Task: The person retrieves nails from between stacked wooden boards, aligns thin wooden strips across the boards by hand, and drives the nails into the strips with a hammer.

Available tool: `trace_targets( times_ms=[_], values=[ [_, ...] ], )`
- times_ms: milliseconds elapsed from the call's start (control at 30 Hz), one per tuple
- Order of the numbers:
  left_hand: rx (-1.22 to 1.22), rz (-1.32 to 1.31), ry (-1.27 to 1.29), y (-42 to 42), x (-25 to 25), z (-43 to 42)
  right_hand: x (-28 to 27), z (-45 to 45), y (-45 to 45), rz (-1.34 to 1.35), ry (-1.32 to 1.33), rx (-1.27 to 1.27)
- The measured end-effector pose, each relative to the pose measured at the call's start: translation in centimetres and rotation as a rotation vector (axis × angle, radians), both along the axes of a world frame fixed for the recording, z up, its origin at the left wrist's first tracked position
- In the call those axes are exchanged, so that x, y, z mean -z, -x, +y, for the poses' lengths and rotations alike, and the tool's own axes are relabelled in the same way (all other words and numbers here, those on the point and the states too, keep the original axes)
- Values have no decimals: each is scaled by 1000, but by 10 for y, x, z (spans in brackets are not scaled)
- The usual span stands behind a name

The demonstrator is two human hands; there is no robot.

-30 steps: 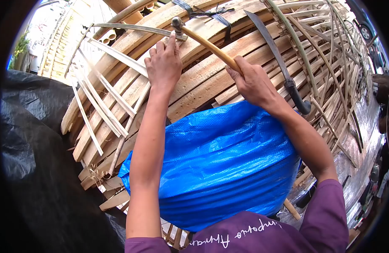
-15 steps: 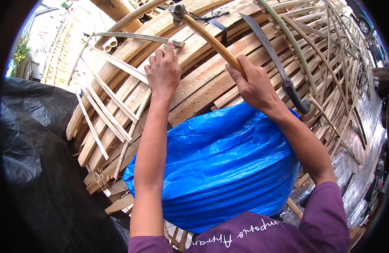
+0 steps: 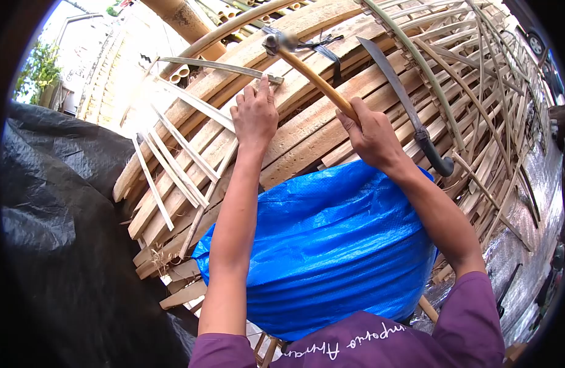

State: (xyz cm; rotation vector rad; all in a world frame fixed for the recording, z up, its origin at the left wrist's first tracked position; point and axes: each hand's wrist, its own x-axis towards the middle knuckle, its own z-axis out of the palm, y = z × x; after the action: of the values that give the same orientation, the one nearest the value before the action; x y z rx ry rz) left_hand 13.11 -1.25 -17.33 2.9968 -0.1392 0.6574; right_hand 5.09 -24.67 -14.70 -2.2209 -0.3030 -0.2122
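My left hand point(image 3: 255, 116) rests over the planks, its index fingertip on the near end of a thin bamboo strip point(image 3: 218, 65); the other fingers curl and the thumb is hidden. My right hand point(image 3: 375, 136) is wrapped round the wooden handle of a hammer point(image 3: 313, 77). The partly blurred hammer head is raised just above and beside that strip end. Beneath both hands lie stacked wooden planks point(image 3: 301, 134). Pale loose strips point(image 3: 183, 142) lie across them to the left of my left hand.
A machete point(image 3: 391, 78) with a dark hooked handle lies right of the hammer. Blue tarp point(image 3: 331, 239) covers my lap. Black sheeting point(image 3: 56, 214) hangs at left. Curved bamboo strips point(image 3: 478, 80) crowd the right, and silver foil sheeting point(image 3: 521, 294) lies beyond.
The whole view has shifted slightly, so hands and planks appear further right and lower. The hammer head sits closer to the strip's end. Both hands keep the same hold.
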Motion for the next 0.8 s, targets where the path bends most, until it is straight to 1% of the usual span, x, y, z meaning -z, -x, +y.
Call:
trace_targets(
  times_ms=[167, 233, 300, 367, 433, 467, 600, 700, 800],
  values=[
    [38, 37, 70, -5, 1, 8, 12, -8, 1, 37, 0, -5],
    [58, 9, 63, -4, -5, 11, 13, -11, 2, 80, 81, -23],
    [47, 68, 112, 0, -11, 13, 9, -12, 4, 91, 65, -25],
    [67, 53, 101, 1, -8, 16, 7, -13, 5, 90, 29, -45],
    [238, -86, 74, 2, -8, 17, 5, -15, 6, 76, -4, -35],
    [226, -81, 2, 3, -7, 16, 5, -16, 7, 69, -28, -29],
    [252, -139, -86, -4, -4, 16, 3, -23, 7, 47, -86, 19],
    [255, -135, -37, -7, -12, 15, 5, -28, 6, 67, -127, 36],
    [188, -74, 33, -15, -22, 11, 8, -29, 4, 33, -183, 46]
  ],
)
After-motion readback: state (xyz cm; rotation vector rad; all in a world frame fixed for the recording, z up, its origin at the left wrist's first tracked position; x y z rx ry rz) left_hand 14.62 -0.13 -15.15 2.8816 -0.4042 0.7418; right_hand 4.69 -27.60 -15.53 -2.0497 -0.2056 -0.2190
